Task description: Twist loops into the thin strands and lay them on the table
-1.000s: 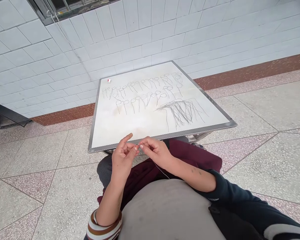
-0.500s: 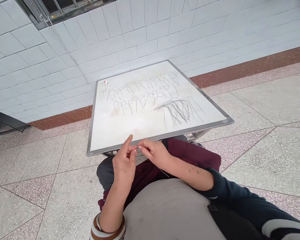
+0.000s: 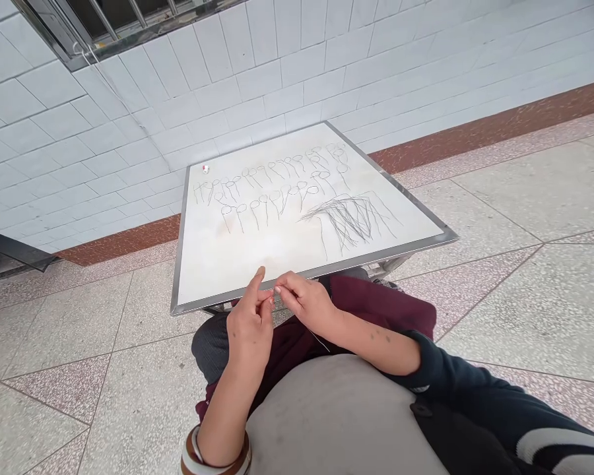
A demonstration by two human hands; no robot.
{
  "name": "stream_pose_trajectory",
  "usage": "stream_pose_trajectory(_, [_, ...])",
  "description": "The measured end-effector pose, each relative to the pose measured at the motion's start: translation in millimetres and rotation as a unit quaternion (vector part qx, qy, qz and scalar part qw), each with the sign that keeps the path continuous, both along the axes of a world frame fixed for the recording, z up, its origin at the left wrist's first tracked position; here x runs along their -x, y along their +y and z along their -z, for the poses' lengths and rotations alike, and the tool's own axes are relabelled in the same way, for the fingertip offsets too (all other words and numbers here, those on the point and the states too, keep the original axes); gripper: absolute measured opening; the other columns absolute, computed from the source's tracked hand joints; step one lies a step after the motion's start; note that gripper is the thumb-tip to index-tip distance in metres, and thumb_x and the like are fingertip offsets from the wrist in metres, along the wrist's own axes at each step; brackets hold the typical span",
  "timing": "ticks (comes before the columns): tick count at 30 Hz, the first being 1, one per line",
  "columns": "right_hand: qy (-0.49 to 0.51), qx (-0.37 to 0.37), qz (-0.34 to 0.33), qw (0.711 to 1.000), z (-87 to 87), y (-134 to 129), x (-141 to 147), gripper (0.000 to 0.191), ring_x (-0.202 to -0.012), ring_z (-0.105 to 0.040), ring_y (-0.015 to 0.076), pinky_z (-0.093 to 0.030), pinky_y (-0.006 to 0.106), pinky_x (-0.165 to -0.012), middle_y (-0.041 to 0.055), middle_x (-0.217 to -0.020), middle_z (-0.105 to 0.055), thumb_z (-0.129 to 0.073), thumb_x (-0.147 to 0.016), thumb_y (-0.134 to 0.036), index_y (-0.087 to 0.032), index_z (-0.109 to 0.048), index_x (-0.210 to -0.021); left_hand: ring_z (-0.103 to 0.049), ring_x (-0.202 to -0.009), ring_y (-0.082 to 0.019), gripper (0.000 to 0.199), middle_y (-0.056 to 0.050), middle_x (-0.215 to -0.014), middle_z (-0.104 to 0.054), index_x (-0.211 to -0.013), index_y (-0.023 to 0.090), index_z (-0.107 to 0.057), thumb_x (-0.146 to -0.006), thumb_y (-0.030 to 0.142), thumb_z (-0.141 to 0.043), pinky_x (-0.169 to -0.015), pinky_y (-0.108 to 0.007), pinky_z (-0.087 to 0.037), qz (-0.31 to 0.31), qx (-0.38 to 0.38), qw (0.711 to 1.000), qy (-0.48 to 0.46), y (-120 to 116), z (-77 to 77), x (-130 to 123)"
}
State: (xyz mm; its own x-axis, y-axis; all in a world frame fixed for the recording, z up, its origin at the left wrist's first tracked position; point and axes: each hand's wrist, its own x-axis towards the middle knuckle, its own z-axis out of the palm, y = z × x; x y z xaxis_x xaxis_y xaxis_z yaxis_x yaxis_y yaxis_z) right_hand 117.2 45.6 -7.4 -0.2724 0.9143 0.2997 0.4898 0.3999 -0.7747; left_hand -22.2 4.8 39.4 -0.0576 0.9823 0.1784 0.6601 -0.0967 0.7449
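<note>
A thin strand (image 3: 319, 340) trails down from under my right hand (image 3: 309, 303), toward the lap; its upper part is hidden by the fingers. I have that hand's thumb and forefinger pinched on it, as far as the view shows. My left hand (image 3: 250, 326) meets it fingertip to fingertip, index finger raised; I can't tell whether the left fingers grip the strand. Just beyond both hands I see the near edge of a white table (image 3: 257, 256). Ahead of the hands lie rows of looped strands (image 3: 266, 215); ahead and to their right, a tangled pile of loose strands (image 3: 349, 218). Far off, ahead-left, sits a small red-and-white item (image 3: 206, 169). Maroon cloth (image 3: 383, 303) lies right of my right hand.
</note>
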Motion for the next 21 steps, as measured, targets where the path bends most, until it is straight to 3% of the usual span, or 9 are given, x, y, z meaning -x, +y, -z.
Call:
stream_pose_trajectory(15, [0.038, 0.034, -0.022, 0.998, -3.6, 1.4, -2.0, 0.015, -0.057, -0.05, 0.0121, -0.035, 0.023, -0.057, -0.0021, -0.07, -0.061, -0.043, -0.096, -0.029, -0.022, -0.054, -0.089, -0.067, -0.081, -0.016, 0.054, 0.002, -0.082, -0.07, -0.142, 0.025, -0.043, -0.089, 0.013, -0.048, -0.078, -0.029, -0.051, 0.025, 0.006, 0.999, 0.024, 1.6, -0.4, 1.7])
stream_pose_trajectory(21, [0.065, 0.043, -0.028, 0.997, -5.5, 1.3, -2.1, 0.016, -0.059, -0.051, 0.0124, -0.037, 0.024, -0.059, -0.0016, -0.072, -0.062, -0.043, -0.096, -0.031, -0.022, -0.055, -0.091, -0.065, -0.076, -0.016, 0.059, 0.002, -0.084, -0.07, -0.145, 0.025, -0.037, -0.089, 0.014, -0.048, -0.076, -0.03, -0.049, 0.003, 0.004, 1.0, 0.025, 0.1, -1.9, 0.4])
